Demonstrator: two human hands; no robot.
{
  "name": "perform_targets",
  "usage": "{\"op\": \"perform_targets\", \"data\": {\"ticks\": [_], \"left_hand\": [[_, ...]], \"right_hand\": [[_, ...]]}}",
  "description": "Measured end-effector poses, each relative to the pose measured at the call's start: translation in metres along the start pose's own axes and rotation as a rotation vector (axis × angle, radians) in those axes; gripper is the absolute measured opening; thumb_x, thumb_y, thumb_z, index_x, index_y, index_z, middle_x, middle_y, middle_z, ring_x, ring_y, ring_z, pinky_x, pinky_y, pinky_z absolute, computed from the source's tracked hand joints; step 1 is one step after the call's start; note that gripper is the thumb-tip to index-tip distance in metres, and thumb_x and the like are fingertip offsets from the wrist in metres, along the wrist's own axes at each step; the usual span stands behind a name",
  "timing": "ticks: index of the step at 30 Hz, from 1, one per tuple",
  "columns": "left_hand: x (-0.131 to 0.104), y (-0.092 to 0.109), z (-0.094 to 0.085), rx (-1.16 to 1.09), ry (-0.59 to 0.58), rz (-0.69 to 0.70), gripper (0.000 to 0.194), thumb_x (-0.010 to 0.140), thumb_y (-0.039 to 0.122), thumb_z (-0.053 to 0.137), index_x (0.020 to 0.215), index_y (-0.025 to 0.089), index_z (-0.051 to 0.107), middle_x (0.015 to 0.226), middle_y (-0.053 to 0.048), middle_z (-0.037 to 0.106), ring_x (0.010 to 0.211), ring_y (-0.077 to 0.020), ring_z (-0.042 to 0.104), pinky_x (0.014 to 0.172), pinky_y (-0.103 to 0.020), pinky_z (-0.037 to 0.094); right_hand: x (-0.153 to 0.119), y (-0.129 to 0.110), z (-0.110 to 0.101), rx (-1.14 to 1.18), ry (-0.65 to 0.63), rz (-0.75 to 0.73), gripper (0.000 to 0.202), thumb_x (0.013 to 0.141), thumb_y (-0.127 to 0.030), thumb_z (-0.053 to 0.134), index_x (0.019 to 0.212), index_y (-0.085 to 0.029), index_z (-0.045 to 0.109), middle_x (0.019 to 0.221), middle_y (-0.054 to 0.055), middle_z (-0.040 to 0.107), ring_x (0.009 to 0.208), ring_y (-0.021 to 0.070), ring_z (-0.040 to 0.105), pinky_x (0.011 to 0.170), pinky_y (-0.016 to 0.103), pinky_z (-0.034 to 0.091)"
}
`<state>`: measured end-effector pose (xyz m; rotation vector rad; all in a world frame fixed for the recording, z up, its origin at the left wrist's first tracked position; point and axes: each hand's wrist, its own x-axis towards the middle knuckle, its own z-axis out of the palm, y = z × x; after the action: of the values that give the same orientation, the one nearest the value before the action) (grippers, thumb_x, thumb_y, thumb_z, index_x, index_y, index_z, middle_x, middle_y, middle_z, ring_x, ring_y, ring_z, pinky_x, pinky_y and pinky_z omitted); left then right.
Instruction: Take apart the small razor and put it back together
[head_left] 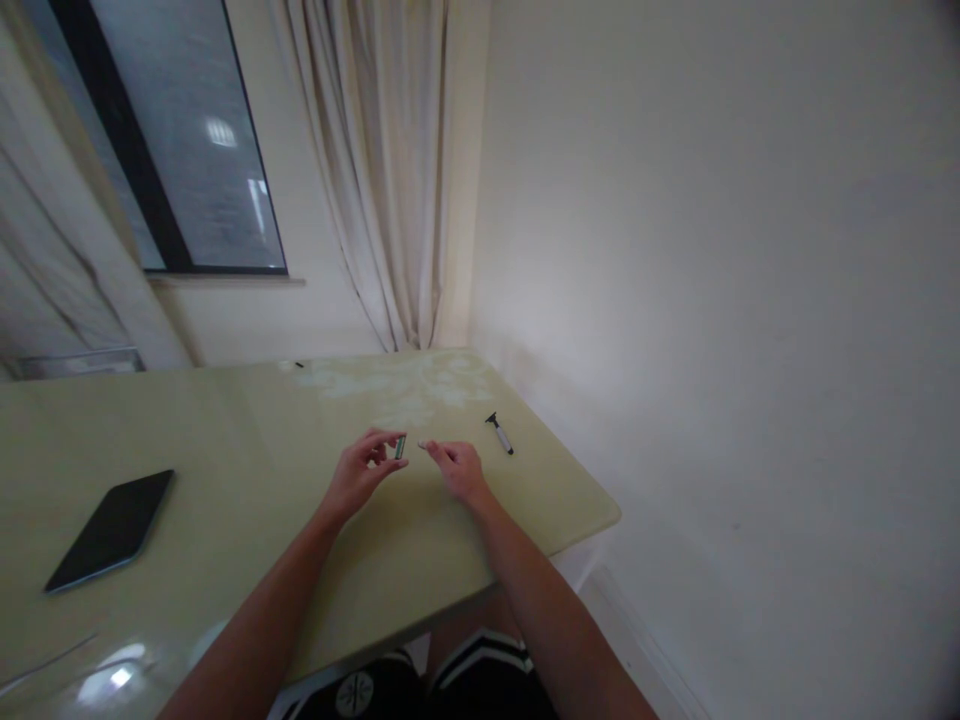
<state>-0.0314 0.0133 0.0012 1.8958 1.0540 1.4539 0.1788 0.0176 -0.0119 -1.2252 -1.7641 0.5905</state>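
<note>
Between the thumb and fingertips of my left hand [361,474] is a small flat rectangle with green and dark bands, which looks like a razor cartridge [400,447]. It is held upright by its two ends. My right hand [459,467] is closed, with the thumb pressed down on a small pale piece [422,445] that sticks out towards the cartridge. A narrow gap separates the two. Most of that pale piece is hidden by my fingers, so its kind cannot be told. To the right of my right hand lies a razor [501,436] with a grey and black handle and a dark head.
A dark tablet [112,528] lies at the left of the pale green table [247,440]. A tiny black thing [299,365] is near the far edge. A thin cable [49,665] shows at bottom left. A wall [712,300] borders the table's right side.
</note>
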Motion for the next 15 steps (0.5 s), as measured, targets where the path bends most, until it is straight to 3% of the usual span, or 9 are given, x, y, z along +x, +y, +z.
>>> {"op": "perform_targets", "data": {"ticks": [4,8,12,15], "left_hand": [[-0.002,0.0,0.011,-0.015,-0.054,-0.005,0.036,0.074,0.038,0.084,0.106,0.024,0.079,0.09,-0.001,0.066,0.067,-0.0115,0.055,0.06,-0.024,0.048],[-0.002,0.0,0.011,-0.016,-0.027,-0.02,0.037,0.073,0.036,0.085,0.108,0.025,0.079,0.092,-0.001,0.066,0.068,-0.0115,0.055,0.061,-0.024,0.047],[-0.003,0.002,0.011,-0.028,-0.083,-0.034,0.034,0.072,0.035,0.085,0.104,0.024,0.079,0.091,-0.001,0.065,0.068,-0.0116,0.055,0.061,-0.024,0.046],[-0.005,0.005,0.014,-0.091,-0.074,-0.098,0.037,0.071,0.036,0.086,0.104,0.023,0.077,0.083,0.001,0.061,0.068,-0.0115,0.054,0.062,-0.024,0.046]], "right_hand": [[-0.003,-0.005,0.004,-0.082,-0.076,-0.035,0.073,0.093,-0.079,0.038,0.054,-0.019,0.051,0.055,-0.003,0.034,0.054,0.0109,0.035,0.055,0.027,0.019],[-0.003,-0.006,0.003,-0.079,-0.029,-0.002,0.073,0.094,-0.078,0.037,0.054,-0.019,0.05,0.055,-0.003,0.033,0.054,0.0107,0.033,0.055,0.027,0.019],[-0.004,-0.006,0.006,-0.057,-0.097,-0.028,0.069,0.094,-0.076,0.042,0.057,-0.019,0.054,0.055,-0.003,0.037,0.055,0.0117,0.038,0.056,0.027,0.021],[-0.002,-0.006,0.006,0.051,0.058,-0.019,0.067,0.098,-0.072,0.036,0.06,-0.02,0.053,0.059,-0.002,0.039,0.059,0.0136,0.041,0.057,0.027,0.026]]}}
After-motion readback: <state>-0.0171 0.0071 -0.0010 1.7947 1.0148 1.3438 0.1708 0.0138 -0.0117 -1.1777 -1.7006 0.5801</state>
